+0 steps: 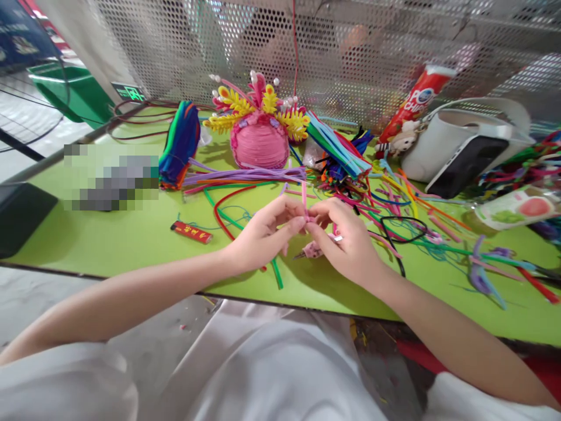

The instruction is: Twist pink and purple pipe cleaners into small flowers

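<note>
Near the front edge of the surface (144, 248), left hand (266, 233) and right hand (346, 241) pinch a pink stem (304, 197), seemingly light and bendy, best held by its lower end

Red chip canister (414, 104): white "PO" and "CHIPS". Exit sign (130, 93): running-figure pictogram. Small red packet (191, 232): yellow characters, illegible.

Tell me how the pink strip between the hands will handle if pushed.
The pink strip is probably fairly stiff: it stands upright above where the left hand and right hand pinch it. Being thin, it should feel light. It likely bends rather than snaps, if it resembles the curved red strip lying nearby.
</note>
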Demonstrator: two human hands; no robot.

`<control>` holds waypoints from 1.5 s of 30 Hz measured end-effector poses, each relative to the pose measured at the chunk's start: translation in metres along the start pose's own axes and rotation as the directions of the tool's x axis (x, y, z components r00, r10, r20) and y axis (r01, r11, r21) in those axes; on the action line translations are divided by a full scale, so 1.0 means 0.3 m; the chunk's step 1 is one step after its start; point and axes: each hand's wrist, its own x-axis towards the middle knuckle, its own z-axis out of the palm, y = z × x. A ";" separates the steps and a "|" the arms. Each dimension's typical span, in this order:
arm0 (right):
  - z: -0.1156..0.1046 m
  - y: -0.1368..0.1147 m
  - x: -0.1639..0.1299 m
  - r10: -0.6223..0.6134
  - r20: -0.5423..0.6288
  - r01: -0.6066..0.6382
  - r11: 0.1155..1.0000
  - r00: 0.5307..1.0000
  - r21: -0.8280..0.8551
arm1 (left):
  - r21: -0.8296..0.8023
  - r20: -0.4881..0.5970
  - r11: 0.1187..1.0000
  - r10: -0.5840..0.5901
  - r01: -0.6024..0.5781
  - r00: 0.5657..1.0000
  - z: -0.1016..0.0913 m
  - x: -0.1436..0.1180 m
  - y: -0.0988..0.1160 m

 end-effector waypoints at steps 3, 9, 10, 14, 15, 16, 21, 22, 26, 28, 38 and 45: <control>-0.021 0.014 0.005 -0.160 -0.004 0.158 0.975 0.987 -0.158 | 0.157 -0.003 0.986 0.065 -0.064 0.998 -0.013 0.003 0.000; -0.046 0.023 -0.002 -0.243 0.197 0.308 0.838 0.950 -0.451 | 0.583 0.161 0.668 0.462 -0.462 0.872 -0.054 -0.001 -0.004; -0.046 0.023 -0.005 -0.237 0.210 0.310 0.827 0.949 -0.469 | 0.595 0.175 0.658 0.455 -0.462 0.873 -0.058 0.000 -0.004; -0.048 0.031 -0.011 -0.189 0.194 0.249 0.900 0.963 -0.357 | 0.552 0.222 0.731 0.335 -0.401 0.916 -0.074 0.011 0.000; -0.049 0.032 -0.010 -0.173 0.189 0.227 0.921 0.967 -0.317 | 0.524 0.221 0.767 0.298 -0.371 0.929 -0.079 0.015 0.003; -0.051 0.033 -0.008 -0.157 0.185 0.206 0.936 0.970 -0.285 | 0.496 0.215 0.802 0.257 -0.332 0.942 -0.084 0.018 0.006; -0.048 0.014 0.001 -0.006 0.140 0.022 0.993 0.990 -0.114 | 0.349 0.119 0.936 0.005 -0.047 0.993 -0.084 0.022 0.020; -0.045 0.009 0.000 0.053 0.118 -0.048 0.998 0.992 -0.047 | 0.292 0.095 0.956 -0.037 0.007 0.995 -0.079 0.022 0.023; -0.031 0.004 -0.010 0.274 0.142 -0.301 0.926 0.951 0.229 | 0.064 0.067 0.981 -0.187 0.183 0.980 -0.058 0.019 0.027; -0.026 0.009 -0.013 0.269 0.165 -0.302 0.925 0.949 0.230 | 0.014 0.057 0.972 -0.236 0.236 0.970 -0.049 0.019 0.027; -0.022 0.013 -0.003 0.174 0.187 -0.193 0.977 0.967 0.087 | 0.155 0.033 0.973 -0.177 0.170 0.984 -0.038 0.007 0.008; -0.048 0.030 -0.002 -0.078 0.248 0.121 0.980 0.965 -0.160 | 0.473 0.246 0.860 0.083 -0.194 0.966 -0.086 0.019 0.005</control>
